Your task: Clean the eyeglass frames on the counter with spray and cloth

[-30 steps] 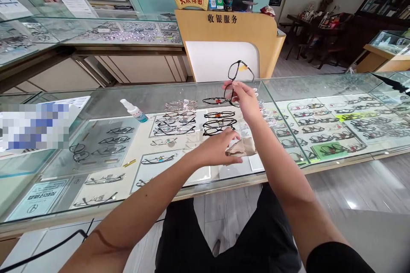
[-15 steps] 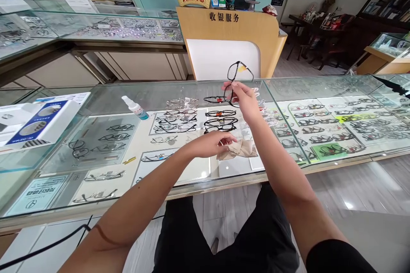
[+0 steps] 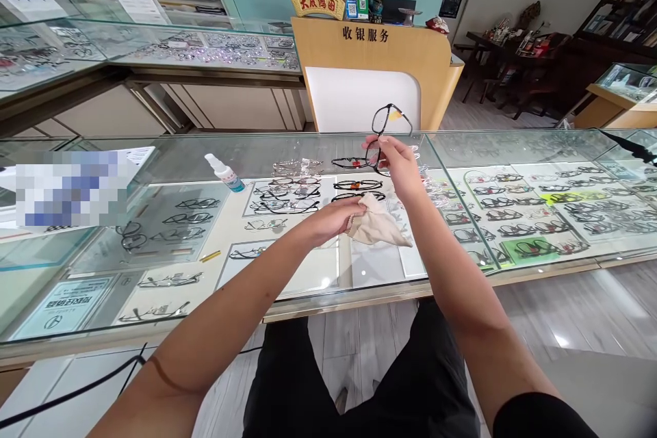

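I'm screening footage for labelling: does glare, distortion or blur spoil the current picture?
Head view: small glare spots on the glass display counter, a brighter patch on the floor; wide-angle stretch seems to enlarge the forearms; a pixelated block masks part of the left side; eyeglasses in the right hand and cloth in the left hand look reasonably sharp.

Right sleeve (image 3: pixel 551 417): black, short, plain, its hem above the elbow (image 3: pixel 490 335)
Right forearm (image 3: pixel 456 280): bare
Right hand (image 3: pixel 397 161): bare
Left forearm (image 3: pixel 226 315): bare, marked with small spots (image 3: pixel 267 294) and a curved, narrow shadow (image 3: pixel 177 384)
Left hand (image 3: pixel 336 217): bare
Trousers (image 3: pixel 292 383): black, plain cloth over both legs
Cable (image 3: pixel 72 394): black, round, beside the left forearm; whether worn, cannot be told
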`<state>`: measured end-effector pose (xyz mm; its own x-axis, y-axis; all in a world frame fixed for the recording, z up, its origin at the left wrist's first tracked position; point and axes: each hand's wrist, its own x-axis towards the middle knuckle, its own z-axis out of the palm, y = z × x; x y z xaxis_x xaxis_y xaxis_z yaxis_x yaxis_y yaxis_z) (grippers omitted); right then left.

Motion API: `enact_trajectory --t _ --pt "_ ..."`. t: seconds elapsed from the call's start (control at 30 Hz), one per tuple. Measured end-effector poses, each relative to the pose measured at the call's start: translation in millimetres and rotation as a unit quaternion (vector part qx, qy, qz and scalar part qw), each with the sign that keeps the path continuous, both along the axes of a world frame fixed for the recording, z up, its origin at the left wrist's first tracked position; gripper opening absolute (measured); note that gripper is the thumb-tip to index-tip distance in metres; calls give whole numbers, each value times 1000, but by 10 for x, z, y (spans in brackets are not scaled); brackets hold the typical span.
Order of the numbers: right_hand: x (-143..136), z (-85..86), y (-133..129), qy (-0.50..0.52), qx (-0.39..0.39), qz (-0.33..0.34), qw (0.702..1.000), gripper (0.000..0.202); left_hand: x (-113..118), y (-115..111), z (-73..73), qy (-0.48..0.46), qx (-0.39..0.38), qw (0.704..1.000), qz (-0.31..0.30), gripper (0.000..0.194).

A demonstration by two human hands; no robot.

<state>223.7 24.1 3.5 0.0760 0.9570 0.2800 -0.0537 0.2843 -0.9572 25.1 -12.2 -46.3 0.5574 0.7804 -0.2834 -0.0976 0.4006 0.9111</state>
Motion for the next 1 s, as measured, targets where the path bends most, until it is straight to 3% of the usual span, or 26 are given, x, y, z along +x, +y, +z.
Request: enact_trajectory --t 0.17,0.3,0.37,0.5,0.67,0.9,1.0 --pt "-3 9 -17 -13 2 9 1000 54 -36 27 147 -14 -32 998 -60 45" --pt "-20 12 -28 -8 2 10 1000 47 -43 6 174 -21 -32 993 -111 52" --pt "-30 19 -37 -5 -1 12 1000 45 -37 -3 172 -20 -36 993 -106 49" --pt "-37 43 -54 2 -9 8 1000 43 -81 54 194 -23 -47 998 -26 41" --pt "-28 62 -90 0 -5 15 1000 40 -281 250 275 -112 -15 988 110 27" --pt "-145 90 -215 -39 -18 125 991 37 -445 420 345 -206 39 948 241 37" --pt "-241 111 -278 -50 -27 157 986 35 -428 398 354 -217 59 938 263 39"
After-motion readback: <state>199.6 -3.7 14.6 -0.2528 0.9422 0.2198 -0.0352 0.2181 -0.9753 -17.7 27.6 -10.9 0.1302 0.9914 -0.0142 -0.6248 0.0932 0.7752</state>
